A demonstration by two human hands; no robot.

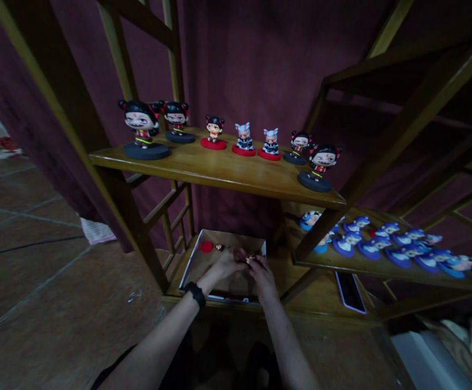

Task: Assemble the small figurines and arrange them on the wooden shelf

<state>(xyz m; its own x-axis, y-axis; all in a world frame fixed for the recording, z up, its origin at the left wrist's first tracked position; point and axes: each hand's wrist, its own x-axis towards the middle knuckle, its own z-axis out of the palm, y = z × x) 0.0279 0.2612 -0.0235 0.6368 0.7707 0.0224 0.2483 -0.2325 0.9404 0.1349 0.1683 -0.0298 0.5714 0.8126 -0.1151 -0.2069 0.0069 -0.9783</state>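
Both my hands reach down into an open cardboard box (pixel 195 265) on the lowest wooden shelf. My left hand (pixel 228 264), with a black wristband, is curled with its fingers closed around a small figurine piece. My right hand (pixel 262 271) pinches a small figurine part right beside it; the two hands touch. A loose red round base (pixel 207 247) and a small dark figurine (pixel 219 247) lie at the back of the box. What exactly sits between my fingers is too small and dark to name.
The upper wooden shelf (pixel 227 170) carries several dolls on black and red bases. A lower right shelf (pixel 366 262) holds several blue figurines. A phone (pixel 350 291) lies on the bottom board. Slanted wooden frame posts (pixel 109 179) flank the box; tiled floor on the left.
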